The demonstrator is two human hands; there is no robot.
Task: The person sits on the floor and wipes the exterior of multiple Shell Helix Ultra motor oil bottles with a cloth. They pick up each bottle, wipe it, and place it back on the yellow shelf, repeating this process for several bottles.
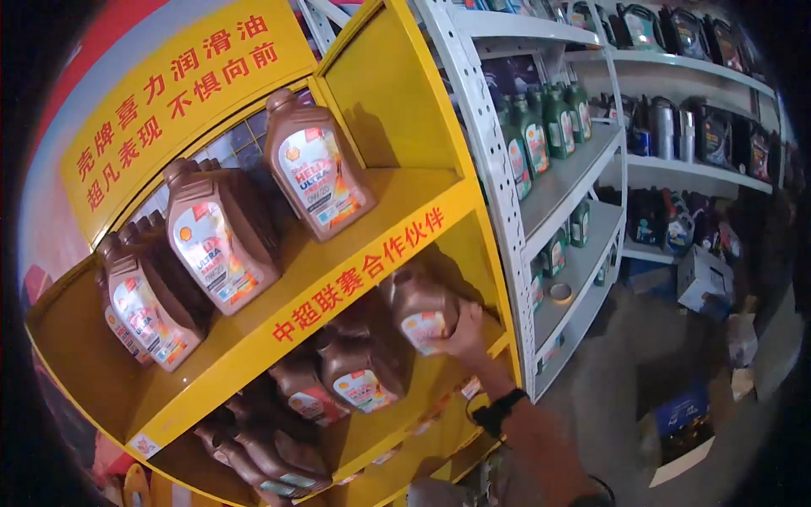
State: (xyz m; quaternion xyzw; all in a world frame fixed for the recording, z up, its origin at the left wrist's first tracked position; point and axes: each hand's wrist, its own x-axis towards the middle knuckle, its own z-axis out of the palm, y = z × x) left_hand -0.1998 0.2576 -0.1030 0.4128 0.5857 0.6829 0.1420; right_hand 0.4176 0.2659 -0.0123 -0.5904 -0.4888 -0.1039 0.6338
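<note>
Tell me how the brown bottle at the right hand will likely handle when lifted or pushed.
The brown bottle looks like moulded plastic, so it should feel fairly stiff. Its broad, flattish label face suggests it would slide rather than roll. Its smooth surface may be somewhat slippery under the right hand. The contents are hidden, so I can't judge weight.

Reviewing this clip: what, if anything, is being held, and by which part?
The right hand holds a brown motor-oil bottle by its lower right side, as seen here; the left hand is out of view.
</note>
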